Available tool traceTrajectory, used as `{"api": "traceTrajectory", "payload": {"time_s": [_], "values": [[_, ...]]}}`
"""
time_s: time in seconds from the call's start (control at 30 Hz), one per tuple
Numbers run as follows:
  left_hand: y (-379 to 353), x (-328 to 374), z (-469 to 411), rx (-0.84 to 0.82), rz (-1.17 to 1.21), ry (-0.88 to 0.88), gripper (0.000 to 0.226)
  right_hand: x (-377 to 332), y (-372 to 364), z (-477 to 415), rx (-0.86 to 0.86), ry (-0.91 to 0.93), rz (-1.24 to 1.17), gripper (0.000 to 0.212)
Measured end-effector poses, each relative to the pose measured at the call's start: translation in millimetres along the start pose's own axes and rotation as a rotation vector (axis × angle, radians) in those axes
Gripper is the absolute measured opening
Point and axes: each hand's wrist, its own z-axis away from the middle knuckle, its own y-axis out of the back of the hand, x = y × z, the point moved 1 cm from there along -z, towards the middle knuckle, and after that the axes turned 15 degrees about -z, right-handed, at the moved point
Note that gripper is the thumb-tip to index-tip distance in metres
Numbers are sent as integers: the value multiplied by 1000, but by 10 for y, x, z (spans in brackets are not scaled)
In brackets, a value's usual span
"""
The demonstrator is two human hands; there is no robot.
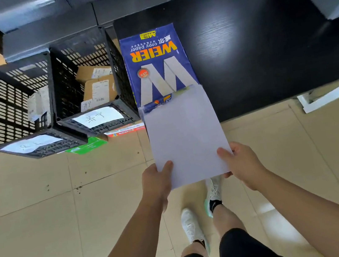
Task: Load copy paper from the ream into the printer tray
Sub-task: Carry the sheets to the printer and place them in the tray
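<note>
Both grips on paper stack point(185, 139), half inside ream wrapper point(156, 64), parcels point(97, 87) in crate point(94, 117)

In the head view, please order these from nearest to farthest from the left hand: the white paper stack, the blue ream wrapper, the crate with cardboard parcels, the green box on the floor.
From the left hand:
1. White paper stack, gripped at its near corner.
2. Green box, on the floor, left and ahead.
3. Blue ream wrapper, on the black table ahead.
4. Crate with cardboard parcels, left of the wrapper.
Two and three are nearly too close to call.
</note>
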Motion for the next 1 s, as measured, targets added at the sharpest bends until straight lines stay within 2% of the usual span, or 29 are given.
{"api": "traceTrajectory", "payload": {"time_s": [0.23, 0.43, 0.7, 0.83, 1.0], "values": [[-65, -220, 570, -27, -38, -45, 13, 323, 263, 675, 61, 29, -92, 16], [-425, -165, 1005, -72, -76, -132, 7, 485, 800, 1048, 132, 44, -175, 15], [-1504, 223, 1970, -190, -256, -328, 16, 630, 2128, 1866, 341, 119, -339, 15], [-2114, 443, 2495, -353, -329, -444, 8, 770, 2822, 2280, 475, 159, -453, 13], [-2791, 697, 2986, -503, -413, -547, 12, 991, 3510, 2611, 612, 181, -529, 19]]}}
